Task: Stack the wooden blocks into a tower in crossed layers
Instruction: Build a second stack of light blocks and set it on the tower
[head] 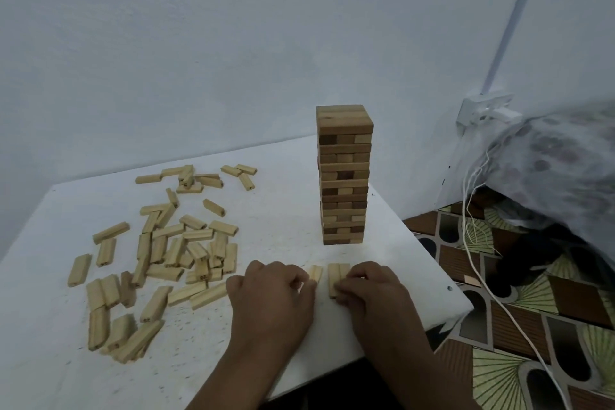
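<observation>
A tall tower (344, 176) of wooden blocks in crossed layers stands on the white table (273, 210), right of centre. Several loose wooden blocks (173, 250) lie scattered over the table's left half. In front of the tower, my left hand (271, 293) has its fingers curled round a single block (315, 273) lying flat. My right hand (372, 289) grips a pair of blocks (336, 278) lying side by side just right of that one. The near ends of these blocks are hidden under my fingers.
The table's right edge (432, 260) runs close to the tower and my right hand. Beyond it lie a patterned floor (519, 309), white cables (476, 243), a wall socket (482, 110) and a plastic-covered bundle (559, 170). A pale wall (199, 43) rises behind the table.
</observation>
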Demonstrator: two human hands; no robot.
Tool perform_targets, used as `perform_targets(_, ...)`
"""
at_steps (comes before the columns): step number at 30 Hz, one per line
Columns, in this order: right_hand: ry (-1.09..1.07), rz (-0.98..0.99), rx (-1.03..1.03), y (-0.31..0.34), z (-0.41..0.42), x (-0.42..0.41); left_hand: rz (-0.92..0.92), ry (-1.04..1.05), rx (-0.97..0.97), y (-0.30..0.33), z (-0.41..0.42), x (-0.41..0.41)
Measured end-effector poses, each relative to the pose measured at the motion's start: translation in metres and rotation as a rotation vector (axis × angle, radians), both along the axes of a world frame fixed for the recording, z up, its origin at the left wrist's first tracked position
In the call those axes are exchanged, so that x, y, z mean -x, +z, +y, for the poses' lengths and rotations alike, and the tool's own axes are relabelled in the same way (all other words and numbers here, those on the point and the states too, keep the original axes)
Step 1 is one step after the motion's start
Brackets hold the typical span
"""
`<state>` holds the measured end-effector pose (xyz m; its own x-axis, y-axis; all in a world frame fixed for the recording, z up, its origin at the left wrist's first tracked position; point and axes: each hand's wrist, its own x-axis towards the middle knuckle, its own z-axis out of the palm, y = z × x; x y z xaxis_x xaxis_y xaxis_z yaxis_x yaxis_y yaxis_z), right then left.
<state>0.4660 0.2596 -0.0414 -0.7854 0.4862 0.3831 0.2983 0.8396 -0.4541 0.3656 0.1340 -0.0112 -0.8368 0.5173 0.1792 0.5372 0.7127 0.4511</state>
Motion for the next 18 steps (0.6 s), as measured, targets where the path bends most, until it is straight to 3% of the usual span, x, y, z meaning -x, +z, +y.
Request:
perform_targets(7,-0.012,0.061,-0.035,-0.008,0.002,0.004,-0.067,-0.1,-0.037,-0.003,0.002,-0.001)
perform_targets(18,0.004,0.119,-0.09,-0.024,0.014,0.009,0.001,-0.185,0.025,-0.021,0.01,0.002)
